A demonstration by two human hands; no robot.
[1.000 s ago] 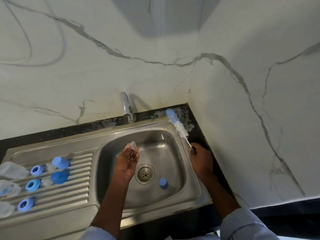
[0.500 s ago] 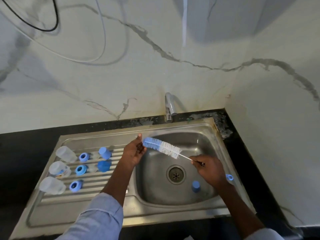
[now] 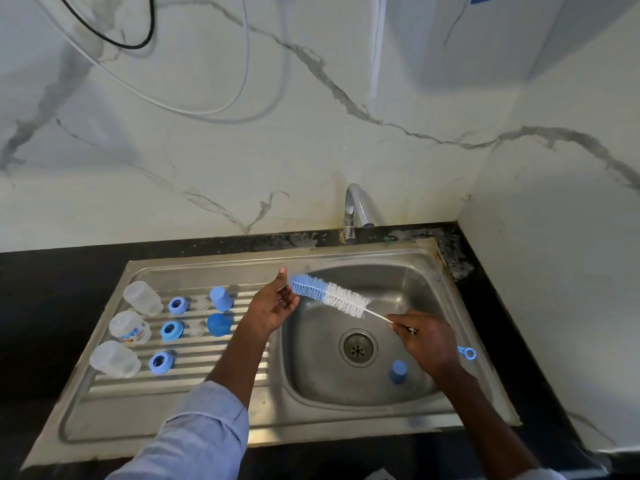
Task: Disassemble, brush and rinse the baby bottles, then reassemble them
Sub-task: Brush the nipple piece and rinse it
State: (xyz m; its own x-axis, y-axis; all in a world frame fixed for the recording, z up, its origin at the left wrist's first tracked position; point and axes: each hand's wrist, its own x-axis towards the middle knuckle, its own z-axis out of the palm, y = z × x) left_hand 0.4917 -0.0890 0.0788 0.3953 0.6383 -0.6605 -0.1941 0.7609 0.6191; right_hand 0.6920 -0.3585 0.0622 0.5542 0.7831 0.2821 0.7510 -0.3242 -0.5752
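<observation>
**Bottle parts on drainboard; brush held over basin**

On the far left of the steel drainboard (image 3: 104, 410) you have three clear bottle bodies (image 3: 143, 297) lying on their sides in a column. Just right of them sits a column of three blue collar rings (image 3: 170, 330). Two clear teats (image 3: 196, 329) come next, beside the upper two rings; they are hard to make out. Right of those stand two blue caps (image 3: 221, 298), one above the other.

Your left hand (image 3: 273, 306) hovers at the basin's left edge, palm up, fingers loosely curled, thumb raised. Whether it holds a small clear part cannot be told. The blue tip of the bottle brush (image 3: 330, 296) lies just beside its fingertips.

The brush slants down to the right over the sink basin (image 3: 408, 285); its blue bristles give way to white, then to a thin wire stem. Your right hand (image 3: 427, 341) pinches that stem. The brush's blue loop end (image 3: 467, 352) shows past the hand, over the right rim.

A third blue cap (image 3: 398, 371) stands in the basin, right of the drain (image 3: 357, 348). The tap (image 3: 356, 209) rises from the dark desk (image 3: 52, 271) behind.
</observation>
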